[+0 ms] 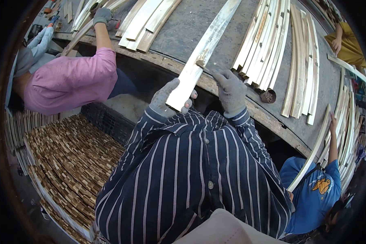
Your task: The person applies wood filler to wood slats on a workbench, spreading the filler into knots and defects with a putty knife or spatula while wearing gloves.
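A long pale wooden slat (196,61) slants across the table edge, its near end toward my body. My left hand (166,97), in a grey glove with bare fingertips, grips that end from below. My right hand (231,90), also gloved, is closed around a small thin tool (207,70), mostly hidden by the fingers. The tool's tip meets the slat at a brown dab (200,63) that looks like filler. Just right of my right hand, a small round tin (268,96) with brown stuff inside lies near the table edge.
Bundles of slats (264,40) and more slats (303,65) lie on the dark table (171,38). Another stack (148,20) is at upper left. A person in pink (69,81) works at left, one in blue (313,191) at right. Stacked wood (69,150) fills the lower left.
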The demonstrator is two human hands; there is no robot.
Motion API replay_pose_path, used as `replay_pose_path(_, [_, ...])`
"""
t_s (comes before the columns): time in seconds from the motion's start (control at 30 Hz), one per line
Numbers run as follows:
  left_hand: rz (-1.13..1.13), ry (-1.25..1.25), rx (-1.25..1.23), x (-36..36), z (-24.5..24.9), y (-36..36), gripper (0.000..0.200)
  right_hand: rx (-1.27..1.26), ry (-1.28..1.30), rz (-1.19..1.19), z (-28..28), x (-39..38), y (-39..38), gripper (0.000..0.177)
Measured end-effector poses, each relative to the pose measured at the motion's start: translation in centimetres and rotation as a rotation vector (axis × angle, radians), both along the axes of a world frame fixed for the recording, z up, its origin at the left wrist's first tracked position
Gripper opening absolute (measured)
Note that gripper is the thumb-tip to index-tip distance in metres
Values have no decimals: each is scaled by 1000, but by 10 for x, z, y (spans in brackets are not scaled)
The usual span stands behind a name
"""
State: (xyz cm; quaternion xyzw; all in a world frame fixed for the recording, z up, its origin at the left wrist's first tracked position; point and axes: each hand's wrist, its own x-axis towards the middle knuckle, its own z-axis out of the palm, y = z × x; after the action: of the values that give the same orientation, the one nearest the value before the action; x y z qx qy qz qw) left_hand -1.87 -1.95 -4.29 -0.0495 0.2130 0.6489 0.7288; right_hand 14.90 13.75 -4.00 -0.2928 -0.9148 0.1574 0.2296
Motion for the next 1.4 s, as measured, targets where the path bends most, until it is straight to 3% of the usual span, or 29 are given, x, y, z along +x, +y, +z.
replay_pose_path(0.1, [2,5,10,2,3,1,53,-185,119,84,5,-2,8,27])
replay_pose_path(0.23, [8,31,-10,3,9,2,52,-141,170,-1,-9,-9,16,27])
replay_pose_path(0.43, [12,115,-37,1,7,0,50,-107,22,110,0,-3,13,23])
replay_pose_path(0.5, [9,103,-42,1,10,1,50,-262,268,82,-11,-4,18,23])
replay_pose_path(0.63, [6,132,-54,-1,12,1,50,-218,207,10,-12,-7,16,24])
replay_pose_path(0.73, [29,193,-79,-1,18,1,48,-279,276,158,-2,-4,12,24])
replay_pose_path(0.77, [31,192,-78,-3,17,0,48,-614,285,161,0,-3,12,24])
replay_pose_path(0.8, [7,299,-94,-6,18,-3,48,-948,288,161,1,-2,13,24])
replay_pose_path(0.83, [-14,406,-111,-10,18,-6,49,-946,286,168,-1,-1,15,24])
replay_pose_path(0.9, [-131,948,-375,-22,27,-12,49,-1016,465,-6,-6,-3,18,24])
replay_pose_path(0.93, [-215,1395,-441,-21,36,-15,56,-927,431,-8,-3,-5,19,24])
replay_pose_path(0.97, [-207,1396,-456,-19,36,-20,56,-935,430,5,-1,-8,17,24])
replay_pose_path(1.03, [-121,2341,-503,-14,37,-26,64,-800,373,54,5,-15,12,26])
replay_pose_path(1.1, [-151,2321,-594,-8,38,-25,70,-779,398,88,-1,-27,7,25])
replay_pose_path(1.17, [-101,2454,-642,-5,37,-25,74,-303,332,116,1,-39,0,25])
replay_pose_path(1.2, [-96,2454,-641,-2,37,-24,74,-181,244,99,-4,-43,-1,27])
replay_pose_path(1.4, [-95,2422,-683,6,35,-25,76,34,-73,82,-11,-49,-13,36])
